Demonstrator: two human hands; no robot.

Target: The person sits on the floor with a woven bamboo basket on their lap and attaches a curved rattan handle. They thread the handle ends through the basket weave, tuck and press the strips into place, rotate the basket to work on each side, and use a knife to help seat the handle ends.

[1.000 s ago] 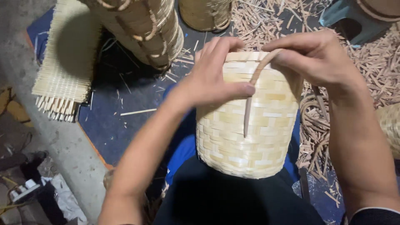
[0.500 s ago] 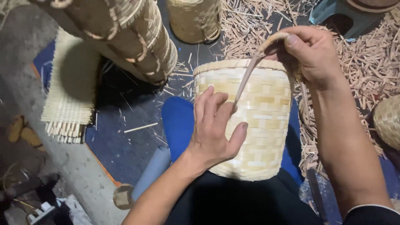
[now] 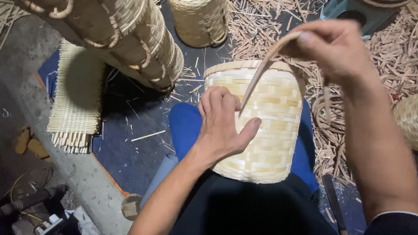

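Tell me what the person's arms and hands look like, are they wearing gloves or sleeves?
No gloves: the left hand and the right hand are both bare, and no rings or a watch show. Both forearms are uncovered. Only at the right arm's lower end does the edge of a dark sleeve show, with a thin pale rim. No sleeve shows on the left arm.

The left hand (image 3: 224, 124) lies flat with its palm pressed down, fingers together and pointing away, thumb spread wide to the right; its bare forearm runs back toward the body. The right hand (image 3: 337, 50) is raised higher, its grip pinched shut, wrist bent, forearm angled steeply down.
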